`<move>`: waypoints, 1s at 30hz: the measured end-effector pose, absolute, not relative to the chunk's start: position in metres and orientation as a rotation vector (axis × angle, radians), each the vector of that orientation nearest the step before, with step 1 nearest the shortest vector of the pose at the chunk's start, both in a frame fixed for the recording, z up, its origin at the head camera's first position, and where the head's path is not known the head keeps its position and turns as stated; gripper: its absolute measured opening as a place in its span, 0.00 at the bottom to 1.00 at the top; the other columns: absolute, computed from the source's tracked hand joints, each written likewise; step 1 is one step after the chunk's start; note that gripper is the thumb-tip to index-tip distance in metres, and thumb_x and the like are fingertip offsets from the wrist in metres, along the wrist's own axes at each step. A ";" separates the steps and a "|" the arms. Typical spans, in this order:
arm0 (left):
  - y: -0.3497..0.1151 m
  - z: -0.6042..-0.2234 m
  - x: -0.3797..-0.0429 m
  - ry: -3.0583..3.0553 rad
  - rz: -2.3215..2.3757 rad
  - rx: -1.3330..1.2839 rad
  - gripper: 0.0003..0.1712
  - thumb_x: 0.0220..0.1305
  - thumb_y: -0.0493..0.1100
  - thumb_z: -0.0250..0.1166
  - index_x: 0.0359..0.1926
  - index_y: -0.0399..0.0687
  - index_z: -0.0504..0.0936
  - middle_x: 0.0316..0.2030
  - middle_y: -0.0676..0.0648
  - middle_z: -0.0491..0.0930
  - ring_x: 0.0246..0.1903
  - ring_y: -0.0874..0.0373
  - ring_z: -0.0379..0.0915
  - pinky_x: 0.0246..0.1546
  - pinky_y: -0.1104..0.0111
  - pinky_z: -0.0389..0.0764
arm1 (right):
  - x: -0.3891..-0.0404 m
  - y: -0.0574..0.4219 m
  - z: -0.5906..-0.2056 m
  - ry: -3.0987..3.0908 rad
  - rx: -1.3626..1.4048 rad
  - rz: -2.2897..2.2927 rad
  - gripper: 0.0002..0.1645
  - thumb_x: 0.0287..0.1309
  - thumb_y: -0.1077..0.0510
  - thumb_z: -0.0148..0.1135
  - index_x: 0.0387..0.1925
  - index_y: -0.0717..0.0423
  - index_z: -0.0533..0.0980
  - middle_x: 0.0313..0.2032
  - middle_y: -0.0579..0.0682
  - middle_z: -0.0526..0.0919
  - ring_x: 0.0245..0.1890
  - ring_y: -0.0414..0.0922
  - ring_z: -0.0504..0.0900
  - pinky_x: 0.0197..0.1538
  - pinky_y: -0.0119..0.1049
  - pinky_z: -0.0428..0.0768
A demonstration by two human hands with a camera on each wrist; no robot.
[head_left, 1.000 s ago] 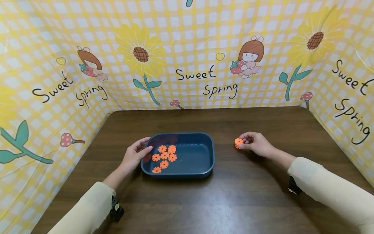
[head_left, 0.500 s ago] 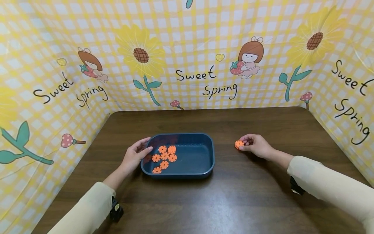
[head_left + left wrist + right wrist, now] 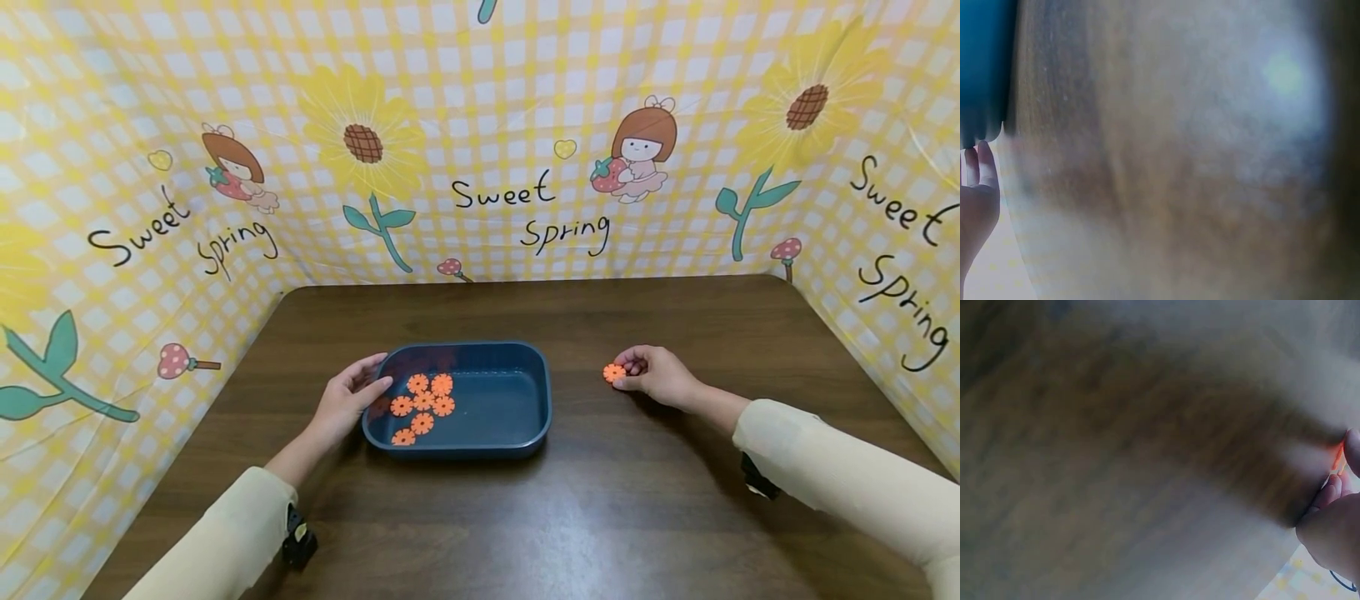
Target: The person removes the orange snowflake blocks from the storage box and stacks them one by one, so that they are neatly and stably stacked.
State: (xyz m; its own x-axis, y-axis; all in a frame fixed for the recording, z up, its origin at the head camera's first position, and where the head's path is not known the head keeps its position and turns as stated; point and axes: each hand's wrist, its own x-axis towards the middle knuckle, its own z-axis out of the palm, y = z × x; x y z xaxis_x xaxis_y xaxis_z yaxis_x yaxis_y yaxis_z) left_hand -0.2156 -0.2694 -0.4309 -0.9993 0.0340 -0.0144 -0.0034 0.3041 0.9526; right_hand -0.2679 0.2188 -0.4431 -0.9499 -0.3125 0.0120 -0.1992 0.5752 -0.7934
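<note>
Orange, notched round disc is pinched in the right hand, well to the right of the single dark-blue rectangular tray, whose long axis runs left-right; the left hand grips its left rim. Seven similar discs lie in the tray's left part; one disc shows pinched.

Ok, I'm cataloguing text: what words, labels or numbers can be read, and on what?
"Sweet Spring": yellow gingham cloth, left side.
"Sweet Spring": same cloth, back.
"Sweet Spring": same cloth, right side.
Blue tray, orange discs: no lettering visible.
Black wrist devices: any marks too small to read.
</note>
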 end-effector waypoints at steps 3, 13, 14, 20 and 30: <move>-0.270 -0.432 -0.216 2.509 1.829 0.022 0.30 0.70 0.44 0.61 0.70 0.46 0.66 0.63 0.38 0.69 0.62 0.48 0.64 0.48 0.79 0.71 | -0.268 0.217 -0.444 2.677 -0.429 -1.308 0.19 0.52 0.64 0.73 0.44 0.67 0.78 0.34 0.53 0.78 0.36 0.48 0.73 0.38 0.32 0.74; -0.270 -0.432 -0.215 2.502 1.835 0.013 0.30 0.70 0.44 0.61 0.69 0.46 0.67 0.62 0.38 0.69 0.61 0.48 0.65 0.48 0.79 0.71 | -0.268 0.217 -0.445 2.669 -0.415 -1.303 0.20 0.52 0.62 0.73 0.45 0.66 0.78 0.34 0.53 0.78 0.36 0.47 0.73 0.38 0.32 0.74; -0.270 -0.431 -0.215 2.502 1.836 0.014 0.30 0.70 0.44 0.61 0.69 0.45 0.67 0.62 0.38 0.69 0.61 0.48 0.65 0.48 0.79 0.71 | -0.268 0.217 -0.445 2.667 -0.411 -1.304 0.20 0.52 0.62 0.73 0.45 0.66 0.78 0.34 0.53 0.78 0.36 0.47 0.73 0.38 0.32 0.74; -0.270 -0.431 -0.214 2.504 1.838 0.023 0.30 0.69 0.45 0.62 0.69 0.45 0.67 0.62 0.38 0.69 0.60 0.48 0.65 0.48 0.79 0.71 | -0.268 0.217 -0.445 2.650 -0.400 -1.327 0.21 0.51 0.63 0.73 0.45 0.67 0.77 0.35 0.53 0.77 0.36 0.47 0.73 0.37 0.32 0.74; -0.270 -0.432 -0.215 2.518 1.831 0.032 0.30 0.69 0.45 0.62 0.69 0.45 0.67 0.62 0.38 0.70 0.60 0.48 0.65 0.48 0.79 0.71 | -0.268 0.219 -0.440 2.612 -0.404 -1.369 0.23 0.50 0.63 0.74 0.47 0.69 0.77 0.36 0.55 0.78 0.36 0.47 0.73 0.37 0.30 0.74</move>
